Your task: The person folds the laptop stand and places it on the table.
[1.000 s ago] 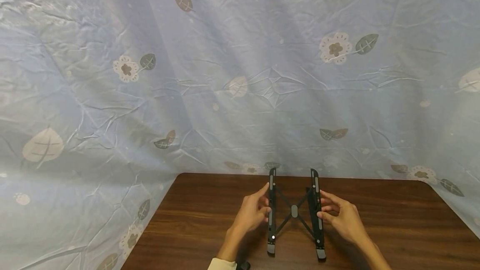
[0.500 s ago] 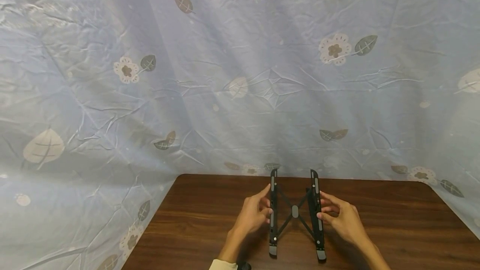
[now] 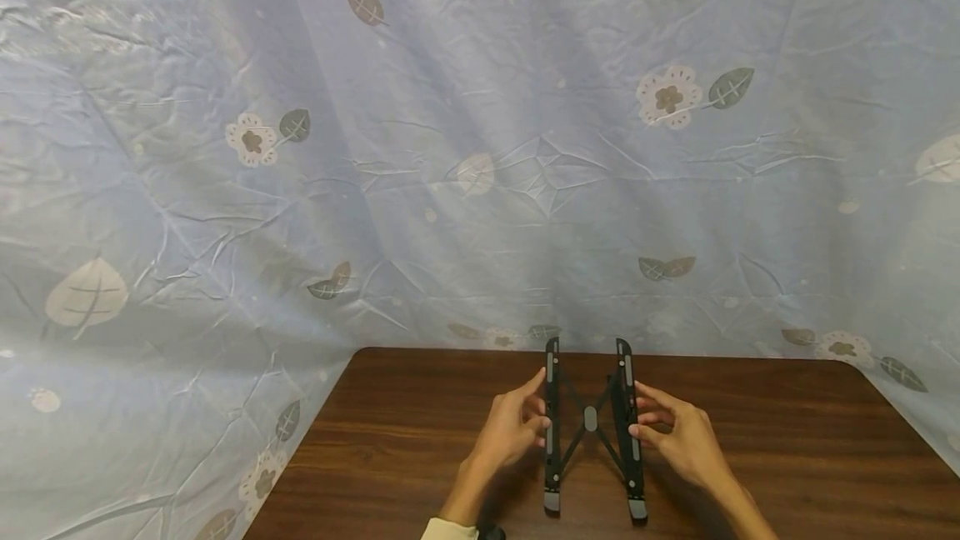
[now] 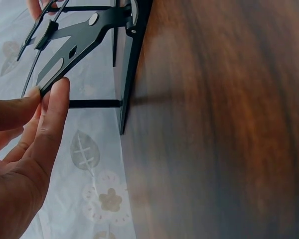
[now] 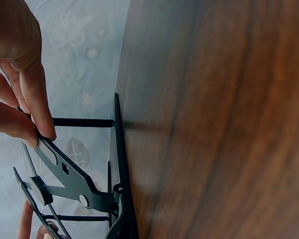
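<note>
A black folding laptop stand (image 3: 590, 418) stands unfolded on the table, its two side rails joined by crossed bars with a grey oval hub. My left hand (image 3: 508, 430) pinches the left rail between thumb and fingers. On the opposite side, the right rail is pinched by my right hand (image 3: 684, 438). In the left wrist view, the thumb and fingers of the left hand (image 4: 27, 144) hold the upper arm of the stand (image 4: 84, 40), while its base bar rests on the wood. The right wrist view has the right hand (image 5: 22, 74) gripping the matching arm (image 5: 72, 174).
The dark brown wooden table (image 3: 405, 407) has rounded far corners. Behind and to the left of it hangs a pale blue curtain (image 3: 480, 232) printed with leaves and flowers. Part of a dark object (image 3: 491, 532) shows beside the left sleeve (image 3: 450, 529).
The two rails of the laptop stand have come closer together, the left one moving right and the right one slightly left. Both hands have moved inward with them.
</note>
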